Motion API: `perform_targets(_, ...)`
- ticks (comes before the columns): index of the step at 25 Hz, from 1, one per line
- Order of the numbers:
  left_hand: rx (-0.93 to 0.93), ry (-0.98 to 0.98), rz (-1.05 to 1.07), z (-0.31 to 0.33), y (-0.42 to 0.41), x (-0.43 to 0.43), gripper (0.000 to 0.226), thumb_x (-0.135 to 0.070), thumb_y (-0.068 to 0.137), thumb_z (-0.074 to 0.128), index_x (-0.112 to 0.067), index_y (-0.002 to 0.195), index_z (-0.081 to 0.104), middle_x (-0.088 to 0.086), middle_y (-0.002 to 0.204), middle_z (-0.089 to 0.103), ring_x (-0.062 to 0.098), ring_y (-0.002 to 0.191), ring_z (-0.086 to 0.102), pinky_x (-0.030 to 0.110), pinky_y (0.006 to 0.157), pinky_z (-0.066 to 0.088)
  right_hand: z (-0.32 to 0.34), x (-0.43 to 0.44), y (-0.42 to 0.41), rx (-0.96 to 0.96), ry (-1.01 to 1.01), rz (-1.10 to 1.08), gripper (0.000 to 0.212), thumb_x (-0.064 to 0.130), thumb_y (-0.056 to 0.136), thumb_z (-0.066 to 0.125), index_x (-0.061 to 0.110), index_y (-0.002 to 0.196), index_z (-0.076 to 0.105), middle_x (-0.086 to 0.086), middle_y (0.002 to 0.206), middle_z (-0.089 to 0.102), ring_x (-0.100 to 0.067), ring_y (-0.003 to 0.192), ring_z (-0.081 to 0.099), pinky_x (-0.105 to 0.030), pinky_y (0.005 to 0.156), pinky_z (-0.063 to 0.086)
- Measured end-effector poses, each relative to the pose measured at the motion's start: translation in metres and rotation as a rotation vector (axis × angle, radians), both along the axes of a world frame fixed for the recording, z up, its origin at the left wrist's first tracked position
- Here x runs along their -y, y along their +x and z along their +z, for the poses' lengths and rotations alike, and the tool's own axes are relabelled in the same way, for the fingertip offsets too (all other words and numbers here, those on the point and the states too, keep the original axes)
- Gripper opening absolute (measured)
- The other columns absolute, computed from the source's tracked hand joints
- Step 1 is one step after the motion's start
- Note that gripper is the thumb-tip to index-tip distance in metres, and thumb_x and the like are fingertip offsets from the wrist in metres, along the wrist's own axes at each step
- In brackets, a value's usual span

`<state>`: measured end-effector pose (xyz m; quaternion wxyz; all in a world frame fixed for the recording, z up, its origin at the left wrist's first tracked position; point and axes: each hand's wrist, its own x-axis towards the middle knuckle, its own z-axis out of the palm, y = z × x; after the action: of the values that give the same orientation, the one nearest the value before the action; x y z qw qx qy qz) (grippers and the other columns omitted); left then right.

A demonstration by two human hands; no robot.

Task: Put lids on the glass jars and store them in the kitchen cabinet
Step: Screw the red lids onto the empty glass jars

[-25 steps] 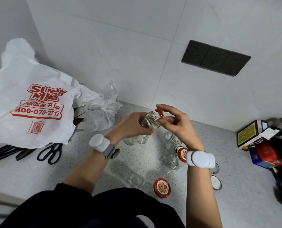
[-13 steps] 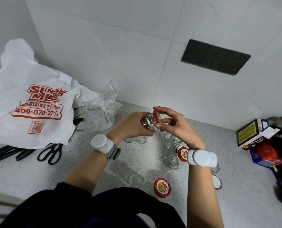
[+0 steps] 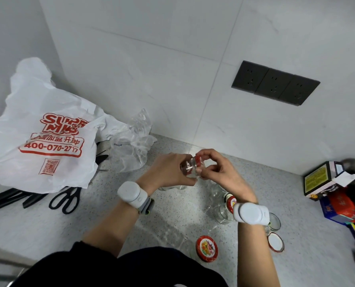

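The glass jar (image 3: 188,170) is held tilted above the bench (image 3: 110,216), its body wrapped in the left hand (image 3: 168,172). The right hand (image 3: 222,175) has its fingers (image 3: 208,152) curled round the red lid (image 3: 199,160), which sits on the jar's mouth. It looks like the lid is being screwed on, though whether it is tight cannot be told. Under the right wrist stands a capped jar (image 3: 231,203), so at least one seems done. An open jar (image 3: 275,221) and a loose lid (image 3: 276,242), white side up, wait just beside the wrist. Another lid (image 3: 206,248) lies near the body, perhaps on a jar, but the glass there is blurred. Nothing is stored yet, and the cabinet is out of view. More clear glass is hidden behind the hands, so the number of jars is unsure.
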<state>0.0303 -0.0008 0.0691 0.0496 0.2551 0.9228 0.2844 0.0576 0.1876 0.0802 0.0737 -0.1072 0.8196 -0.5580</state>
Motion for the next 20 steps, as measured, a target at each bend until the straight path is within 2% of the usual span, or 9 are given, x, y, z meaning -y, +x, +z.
perform_targets(3,-0.033,-0.009,0.004,-0.002,0.002,-0.004,0.037,-0.054,0.066,0.068,-0.027,0.090,0.058,-0.010,0.073,0.064,0.007,0.068,0.060,0.026,0.068,0.051,-0.004,0.004,0.000,-0.033,0.032,-0.062,0.028,0.029,0.080,0.074,0.019,0.102,0.060,-0.003,0.091,0.062,-0.017,0.061,0.062,-0.036,0.063,0.051)
perform_targets(5,-0.050,-0.010,-0.003,-0.002,0.003,-0.007,0.034,-0.054,0.067,0.068,-0.029,0.088,0.057,-0.012,0.068,0.061,0.004,0.064,0.058,0.022,0.065,0.047,-0.007,0.008,-0.001,-0.080,0.066,-0.109,0.031,0.043,0.077,0.070,0.019,0.093,0.061,0.001,0.077,0.061,-0.015,0.056,0.059,-0.032,0.057,0.048)
perform_targets(9,-0.147,-0.113,0.019,-0.006,0.003,-0.008,0.042,-0.057,0.067,0.066,-0.030,0.098,0.058,-0.013,0.065,0.055,0.008,0.062,0.055,0.023,0.065,0.047,-0.012,0.017,-0.003,0.014,0.243,-0.165,0.043,0.064,0.080,0.052,0.022,0.079,0.059,0.000,0.059,0.064,-0.020,0.051,0.063,-0.039,0.063,0.054)
perform_targets(11,-0.142,-0.143,0.021,-0.011,0.002,-0.007,0.045,-0.058,0.067,0.066,-0.029,0.100,0.059,-0.013,0.068,0.056,0.008,0.064,0.055,0.023,0.065,0.047,-0.017,0.018,-0.003,0.067,0.323,-0.159,0.055,0.071,0.083,0.039,0.021,0.082,0.061,-0.007,0.066,0.069,-0.023,0.054,0.067,-0.044,0.071,0.057)
perform_targets(13,-0.070,-0.077,0.038,-0.016,0.001,-0.006,0.045,-0.058,0.068,0.067,-0.027,0.100,0.060,-0.012,0.074,0.062,0.007,0.068,0.058,0.022,0.067,0.047,-0.024,0.015,0.000,0.061,0.252,-0.149,0.059,0.077,0.082,0.026,0.030,0.090,0.060,-0.011,0.073,0.071,-0.024,0.064,0.070,-0.047,0.076,0.057)
perform_targets(15,0.000,0.000,0.052,-0.017,0.001,-0.004,0.044,-0.056,0.069,0.069,-0.027,0.101,0.060,-0.011,0.080,0.066,0.007,0.071,0.060,0.021,0.069,0.047,-0.027,0.010,0.003,0.014,0.143,-0.111,0.065,0.083,0.077,0.022,0.039,0.114,0.053,-0.003,0.094,0.070,-0.018,0.083,0.070,-0.038,0.080,0.057)
perform_targets(17,0.057,0.059,0.055,-0.016,-0.001,-0.003,0.042,-0.053,0.070,0.070,-0.027,0.102,0.061,-0.011,0.080,0.066,0.006,0.072,0.061,0.022,0.070,0.048,-0.028,0.006,0.003,-0.054,0.107,-0.040,0.062,0.075,0.082,0.037,0.043,0.134,0.042,0.007,0.117,0.061,-0.010,0.099,0.065,-0.027,0.087,0.054)
perform_targets(19,0.091,0.092,0.051,-0.018,-0.002,-0.002,0.039,-0.052,0.069,0.069,-0.029,0.100,0.062,-0.011,0.077,0.066,0.004,0.071,0.061,0.022,0.069,0.049,-0.025,0.006,0.000,-0.087,0.143,-0.002,0.055,0.058,0.083,0.056,0.045,0.135,0.043,0.006,0.118,0.060,-0.013,0.092,0.066,-0.033,0.087,0.056)
perform_targets(20,0.092,0.095,0.051,-0.019,-0.002,-0.002,0.037,-0.053,0.068,0.068,-0.030,0.097,0.061,-0.012,0.076,0.065,0.004,0.070,0.060,0.023,0.069,0.049,-0.024,0.006,-0.001,-0.096,0.179,-0.007,0.053,0.057,0.081,0.059,0.045,0.131,0.046,0.005,0.110,0.064,-0.014,0.084,0.068,-0.039,0.084,0.057)
